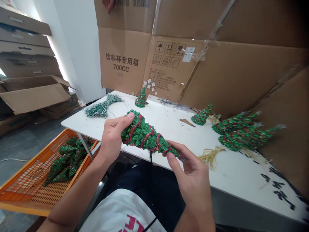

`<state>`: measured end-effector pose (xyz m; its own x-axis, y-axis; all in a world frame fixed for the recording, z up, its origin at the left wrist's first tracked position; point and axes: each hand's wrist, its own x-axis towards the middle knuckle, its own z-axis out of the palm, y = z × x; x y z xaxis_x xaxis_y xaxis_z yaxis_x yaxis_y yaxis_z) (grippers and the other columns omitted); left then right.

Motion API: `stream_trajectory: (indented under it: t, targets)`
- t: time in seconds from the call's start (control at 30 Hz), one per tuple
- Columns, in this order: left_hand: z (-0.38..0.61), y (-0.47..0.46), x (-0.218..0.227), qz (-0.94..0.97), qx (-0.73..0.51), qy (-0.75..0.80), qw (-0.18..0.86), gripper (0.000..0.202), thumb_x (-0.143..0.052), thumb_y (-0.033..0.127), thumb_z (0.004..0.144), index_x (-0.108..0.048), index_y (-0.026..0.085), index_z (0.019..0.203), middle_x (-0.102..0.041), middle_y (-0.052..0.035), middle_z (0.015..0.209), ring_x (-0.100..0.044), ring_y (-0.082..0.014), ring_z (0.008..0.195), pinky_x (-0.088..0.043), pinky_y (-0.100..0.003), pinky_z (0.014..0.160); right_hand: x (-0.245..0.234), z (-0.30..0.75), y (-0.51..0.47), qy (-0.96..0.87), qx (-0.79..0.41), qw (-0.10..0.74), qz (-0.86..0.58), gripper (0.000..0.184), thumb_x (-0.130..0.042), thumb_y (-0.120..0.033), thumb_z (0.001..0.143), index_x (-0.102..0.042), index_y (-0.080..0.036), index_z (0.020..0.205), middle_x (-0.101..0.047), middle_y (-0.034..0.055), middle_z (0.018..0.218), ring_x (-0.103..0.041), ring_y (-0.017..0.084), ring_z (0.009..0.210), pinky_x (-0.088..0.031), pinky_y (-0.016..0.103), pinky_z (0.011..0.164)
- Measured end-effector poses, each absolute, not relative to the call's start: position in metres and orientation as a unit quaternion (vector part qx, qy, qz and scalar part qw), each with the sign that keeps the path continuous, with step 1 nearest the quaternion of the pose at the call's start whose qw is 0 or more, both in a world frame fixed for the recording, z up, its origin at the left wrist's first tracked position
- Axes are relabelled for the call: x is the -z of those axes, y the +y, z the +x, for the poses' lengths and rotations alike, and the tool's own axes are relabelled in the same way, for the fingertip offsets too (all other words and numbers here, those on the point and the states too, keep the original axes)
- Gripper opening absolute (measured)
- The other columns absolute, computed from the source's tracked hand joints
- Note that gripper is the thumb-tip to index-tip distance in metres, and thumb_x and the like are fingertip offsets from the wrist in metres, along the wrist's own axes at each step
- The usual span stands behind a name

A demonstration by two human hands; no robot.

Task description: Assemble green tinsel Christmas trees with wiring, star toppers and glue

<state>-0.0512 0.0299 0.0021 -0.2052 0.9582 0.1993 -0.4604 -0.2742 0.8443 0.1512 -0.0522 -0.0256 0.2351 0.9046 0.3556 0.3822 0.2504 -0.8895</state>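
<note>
I hold a green glitter cone tree (145, 135) with a red garland lying sideways above the near edge of the white table (169, 122). My left hand (112, 138) wraps its wide base, thumb on top. My right hand (190, 174) pinches its narrow tip between thumb and fingers. A dark cord hangs from the tree's underside toward my lap.
Two small trees (141, 98) (201, 115) stand on the table, and a pile of trees (241, 130) lies at the right. A bundle of green wires (102, 108) lies at the far left. Cardboard boxes (193, 51) wall the back. An orange crate (36, 180) holds more trees.
</note>
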Motion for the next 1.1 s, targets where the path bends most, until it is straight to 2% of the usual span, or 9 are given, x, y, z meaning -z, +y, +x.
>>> stream_trajectory:
  t: [0.13,0.3,0.6,0.77,1.1]
  targets:
    - [-0.053,0.030,-0.002,0.369,-0.700,0.331,0.515,0.047,-0.093,0.037,0.076,-0.057,0.022,0.049,-0.056,0.0004,0.053,-0.065,-0.0204,0.060,-0.050,-0.031,0.054,0.023,0.147,-0.052,-0.568,-0.232,0.547,-0.569,0.020,-0.074,-0.034,0.095,-0.083,-0.029,0.112,-0.084,0.0017,0.109,-0.077,0.023,0.102,-0.058,0.034,0.091]
    - [-0.054,0.028,-0.002,0.383,-0.696,0.334,0.506,0.045,-0.093,0.038,0.075,-0.059,0.023,0.051,-0.057,0.0000,0.054,-0.066,-0.0210,0.061,-0.050,-0.031,0.053,0.022,0.142,-0.051,-0.550,-0.224,0.545,-0.592,0.019,-0.074,-0.033,0.090,-0.084,-0.028,0.106,-0.084,0.0001,0.104,-0.077,0.024,0.100,-0.057,0.035,0.092]
    - [-0.053,0.026,-0.004,0.418,-0.679,0.348,0.494,0.046,-0.092,0.043,0.078,-0.061,0.022,0.052,-0.058,-0.0001,0.055,-0.057,-0.0166,0.055,-0.048,-0.030,0.052,0.021,0.138,-0.048,-0.525,-0.228,0.543,-0.614,0.019,-0.071,-0.030,0.083,-0.084,-0.025,0.096,-0.082,0.0001,0.092,-0.078,0.025,0.095,-0.057,0.036,0.088]
    - [-0.053,0.027,-0.003,0.411,-0.676,0.352,0.501,0.045,-0.092,0.041,0.078,-0.061,0.022,0.051,-0.056,0.0000,0.054,-0.060,-0.0182,0.057,-0.048,-0.030,0.054,0.022,0.135,-0.047,-0.524,-0.213,0.547,-0.617,0.018,-0.071,-0.030,0.083,-0.083,-0.024,0.095,-0.084,0.0009,0.094,-0.079,0.025,0.093,-0.057,0.035,0.086]
    - [-0.052,0.029,-0.001,0.417,-0.672,0.343,0.508,0.048,-0.093,0.044,0.077,-0.058,0.022,0.052,-0.056,0.0000,0.055,-0.061,-0.0182,0.056,-0.048,-0.030,0.051,0.021,0.136,-0.048,-0.543,-0.171,0.542,-0.618,0.016,-0.069,-0.030,0.086,-0.082,-0.026,0.095,-0.081,-0.0027,0.084,-0.075,0.020,0.082,-0.055,0.031,0.080]
